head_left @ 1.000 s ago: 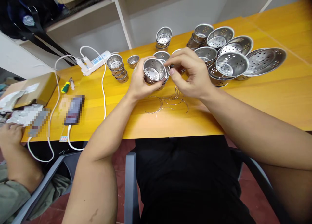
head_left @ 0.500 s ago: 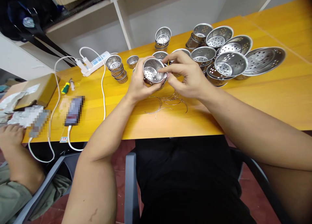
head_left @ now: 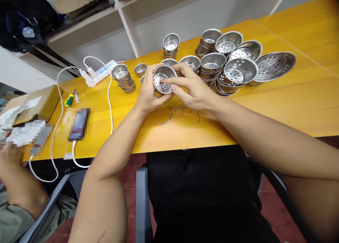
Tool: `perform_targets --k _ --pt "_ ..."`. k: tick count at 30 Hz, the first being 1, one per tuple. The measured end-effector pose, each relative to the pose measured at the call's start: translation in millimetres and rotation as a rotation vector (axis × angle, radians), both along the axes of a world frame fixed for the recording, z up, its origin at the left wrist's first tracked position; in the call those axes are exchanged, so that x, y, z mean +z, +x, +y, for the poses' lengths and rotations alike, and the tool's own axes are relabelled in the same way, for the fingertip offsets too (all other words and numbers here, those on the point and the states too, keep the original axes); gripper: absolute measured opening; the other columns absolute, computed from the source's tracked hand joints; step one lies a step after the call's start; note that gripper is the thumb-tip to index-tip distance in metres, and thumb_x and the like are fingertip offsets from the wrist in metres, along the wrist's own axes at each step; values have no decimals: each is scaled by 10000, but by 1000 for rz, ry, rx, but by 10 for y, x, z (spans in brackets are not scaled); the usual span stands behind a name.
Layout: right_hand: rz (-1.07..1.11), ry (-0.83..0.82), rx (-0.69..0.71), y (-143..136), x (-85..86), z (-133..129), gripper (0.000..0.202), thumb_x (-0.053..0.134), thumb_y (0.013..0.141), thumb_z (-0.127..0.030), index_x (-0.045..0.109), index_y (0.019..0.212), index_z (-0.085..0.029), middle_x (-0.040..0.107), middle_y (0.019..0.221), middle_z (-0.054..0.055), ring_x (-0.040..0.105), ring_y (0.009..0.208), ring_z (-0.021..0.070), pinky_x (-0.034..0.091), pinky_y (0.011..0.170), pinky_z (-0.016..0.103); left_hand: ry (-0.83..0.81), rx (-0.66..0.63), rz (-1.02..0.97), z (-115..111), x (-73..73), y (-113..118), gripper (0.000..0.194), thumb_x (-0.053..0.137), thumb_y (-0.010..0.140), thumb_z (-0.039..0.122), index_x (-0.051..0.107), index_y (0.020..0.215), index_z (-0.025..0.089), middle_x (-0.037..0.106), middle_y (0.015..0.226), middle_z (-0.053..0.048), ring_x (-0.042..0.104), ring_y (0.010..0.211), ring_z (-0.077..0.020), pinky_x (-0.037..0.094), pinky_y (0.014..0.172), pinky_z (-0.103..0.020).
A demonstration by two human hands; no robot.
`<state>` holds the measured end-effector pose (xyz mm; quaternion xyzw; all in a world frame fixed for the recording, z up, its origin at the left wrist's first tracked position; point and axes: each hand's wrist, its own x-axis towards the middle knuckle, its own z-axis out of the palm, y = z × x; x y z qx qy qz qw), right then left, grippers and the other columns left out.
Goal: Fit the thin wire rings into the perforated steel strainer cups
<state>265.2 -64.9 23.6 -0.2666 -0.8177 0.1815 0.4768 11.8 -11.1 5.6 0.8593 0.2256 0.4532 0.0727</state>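
Your left hand wraps perforated cup; right hand dips index inside rim, pinch unclear. Nearer you than fingers: curved wires, bare tabletop to edge. Beyond: stacked cups crowd.

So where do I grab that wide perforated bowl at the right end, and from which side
I'd pinch the wide bowl by its rim on the right, thumb inside, with the right hand coming in from that side. The bowl looks tilted, that rim flares outward, and neighbouring cups crowd its left side.
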Motion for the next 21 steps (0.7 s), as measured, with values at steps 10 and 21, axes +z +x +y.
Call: perform_targets --k 10,21 --pt "7 -45 -113 36 32 -39 694 770 1076 -834 803 1612 -395 745 1642 142 694 1546 519 649 1292 770 -179 179 -17 120 -92 -60 1154 854 922 955 320 1809 445 531 1773 -139 531 1777 -494 393 1543 -767" --pt "40 -95 -199 88 4 44 462 810 1076 -795 865 1328 -412 792 1523 132 714 1475 503 635 1258 794 -228 100 47 196 -196 -81 1177 783 975 962 279 1858 370 572 1829 -197 590 1781 -475 445 1523 -745"
